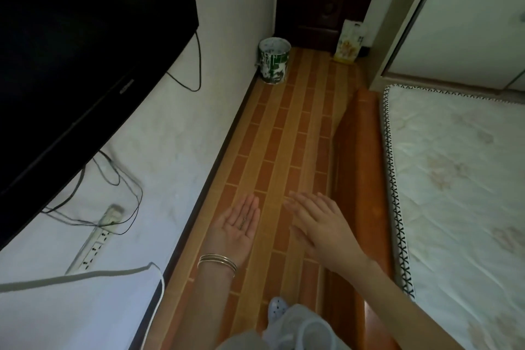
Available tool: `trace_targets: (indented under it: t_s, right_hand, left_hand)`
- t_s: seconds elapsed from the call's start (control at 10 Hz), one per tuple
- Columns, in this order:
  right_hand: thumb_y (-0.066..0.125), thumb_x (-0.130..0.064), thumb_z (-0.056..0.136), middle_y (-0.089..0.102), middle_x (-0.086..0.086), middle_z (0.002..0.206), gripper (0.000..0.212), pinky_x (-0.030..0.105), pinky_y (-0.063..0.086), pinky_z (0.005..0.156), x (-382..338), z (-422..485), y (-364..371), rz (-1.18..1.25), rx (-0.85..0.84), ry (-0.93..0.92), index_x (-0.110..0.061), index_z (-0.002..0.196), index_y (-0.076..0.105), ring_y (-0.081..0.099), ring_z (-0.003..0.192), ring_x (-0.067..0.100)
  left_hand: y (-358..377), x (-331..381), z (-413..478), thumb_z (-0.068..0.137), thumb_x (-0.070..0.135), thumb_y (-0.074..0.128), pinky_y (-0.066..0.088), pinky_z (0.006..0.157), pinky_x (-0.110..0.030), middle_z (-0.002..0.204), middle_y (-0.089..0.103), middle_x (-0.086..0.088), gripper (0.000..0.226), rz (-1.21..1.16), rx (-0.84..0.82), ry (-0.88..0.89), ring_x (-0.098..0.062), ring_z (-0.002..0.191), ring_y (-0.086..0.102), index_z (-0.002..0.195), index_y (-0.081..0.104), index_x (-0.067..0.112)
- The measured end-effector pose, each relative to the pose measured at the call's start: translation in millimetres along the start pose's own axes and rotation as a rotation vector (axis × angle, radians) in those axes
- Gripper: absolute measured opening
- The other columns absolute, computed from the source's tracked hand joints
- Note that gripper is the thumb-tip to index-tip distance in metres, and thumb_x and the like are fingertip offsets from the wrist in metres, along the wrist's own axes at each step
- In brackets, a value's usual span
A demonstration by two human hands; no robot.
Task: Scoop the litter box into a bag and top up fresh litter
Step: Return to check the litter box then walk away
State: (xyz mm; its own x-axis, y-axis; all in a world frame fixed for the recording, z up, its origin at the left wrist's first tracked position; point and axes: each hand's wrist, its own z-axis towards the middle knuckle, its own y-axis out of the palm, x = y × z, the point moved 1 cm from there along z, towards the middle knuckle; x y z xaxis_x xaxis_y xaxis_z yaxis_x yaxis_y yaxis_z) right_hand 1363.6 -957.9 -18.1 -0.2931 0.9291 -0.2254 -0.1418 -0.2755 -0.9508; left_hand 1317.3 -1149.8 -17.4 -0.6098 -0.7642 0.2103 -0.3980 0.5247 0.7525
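While my left hand lies palm up and my right hand palm down, fingers straight, gripping nothing, the upright yellow bag stands far ahead, rightward, nearer my right; no litter box shows.

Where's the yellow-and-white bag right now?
Head view: the yellow-and-white bag stands on the floor at the aisle's far end, right side, by the dark door, right of the paint-spattered bucket.
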Motion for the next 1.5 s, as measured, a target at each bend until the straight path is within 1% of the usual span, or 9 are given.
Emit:
trace_targets:
  t_s: [0.2,0.3,0.4,0.5,0.6,0.7,0.8,1.1,1.5]
  right_hand:
    - [0.046,-0.038,0.094,0.043,-0.004,0.142,0.044,0.042,0.029,0.109,48,39,-3,-0.014,-0.026,0.003,-0.025,0.136,0.042,0.035,0.134,0.017]
    - [0.047,-0.039,0.093,0.046,-0.004,0.14,0.043,0.044,0.031,0.108,63,53,3,-0.01,-0.045,0.018,-0.024,0.134,0.045,0.038,0.132,0.017]
    - [0.049,-0.038,0.092,0.049,-0.003,0.137,0.042,0.042,0.034,0.106,77,68,12,-0.006,-0.052,0.024,-0.023,0.131,0.049,0.042,0.129,0.018]
    - [0.054,-0.035,0.09,0.051,-0.001,0.135,0.042,0.042,0.035,0.105,95,90,21,-0.006,-0.055,0.042,-0.022,0.13,0.05,0.045,0.127,0.019]
    - [0.056,-0.034,0.09,0.051,-0.001,0.135,0.044,0.043,0.035,0.105,116,122,24,-0.01,-0.062,0.069,-0.023,0.131,0.049,0.044,0.127,0.019]
    - [0.057,-0.034,0.089,0.051,0.0,0.134,0.045,0.041,0.035,0.104,140,160,22,-0.025,-0.057,0.083,-0.022,0.132,0.048,0.045,0.127,0.02]
    - [0.055,-0.035,0.09,0.05,-0.002,0.136,0.045,0.042,0.037,0.104,163,201,17,-0.038,-0.059,0.102,-0.024,0.133,0.046,0.043,0.128,0.019]
    - [0.045,-0.037,0.093,0.047,-0.002,0.139,0.04,0.042,0.032,0.109,217,313,3,-0.029,0.024,0.134,-0.023,0.131,0.048,0.038,0.132,0.016]
    - [0.054,-0.032,0.091,0.051,-0.001,0.135,0.041,0.038,0.033,0.105,303,381,28,-0.022,-0.002,0.176,-0.021,0.131,0.05,0.043,0.128,0.016]
  left_hand:
    - [40,1,42,0.099,0.019,0.034,0.041,0.101,-0.04,0.118,0.064,-0.017,0.037,-0.008,0.111,-0.032,-0.026,0.116,0.056,0.118,0.057,-0.002]
    - [44,5,59,0.1,0.022,0.025,0.027,0.111,-0.04,0.138,0.048,-0.013,0.047,-0.209,0.164,-0.125,-0.019,0.131,0.04,0.139,0.032,-0.003]
    - [40,23,73,0.098,0.012,0.007,0.003,0.114,-0.021,0.156,0.002,-0.012,0.05,-1.355,-0.125,-0.524,-0.017,0.14,0.004,0.134,-0.015,-0.014]
    - [64,20,111,0.099,0.015,0.021,0.03,0.109,-0.033,0.13,0.053,-0.024,0.044,-0.111,0.394,-0.14,-0.025,0.131,0.038,0.117,0.046,-0.015]
    - [92,37,148,0.098,0.018,0.026,0.041,0.094,-0.042,0.117,0.064,-0.02,0.044,-0.042,0.155,-0.037,-0.029,0.115,0.054,0.11,0.058,-0.009]
    - [116,56,185,0.098,0.017,0.032,0.052,0.086,-0.041,0.114,0.066,-0.018,0.037,-0.07,0.029,-0.031,-0.029,0.106,0.063,0.112,0.06,-0.004]
    - [146,79,219,0.099,0.019,0.033,0.054,0.087,-0.041,0.116,0.065,-0.017,0.037,-0.033,-0.025,-0.019,-0.028,0.103,0.065,0.113,0.06,-0.002]
    - [221,129,302,0.098,0.018,0.035,0.056,0.082,-0.039,0.115,0.066,-0.015,0.035,0.041,-0.078,-0.033,-0.027,0.103,0.065,0.114,0.061,0.001]
    - [273,139,403,0.098,0.017,0.036,0.054,0.082,-0.041,0.113,0.067,-0.016,0.034,0.036,-0.007,-0.086,-0.027,0.103,0.064,0.114,0.059,-0.002]
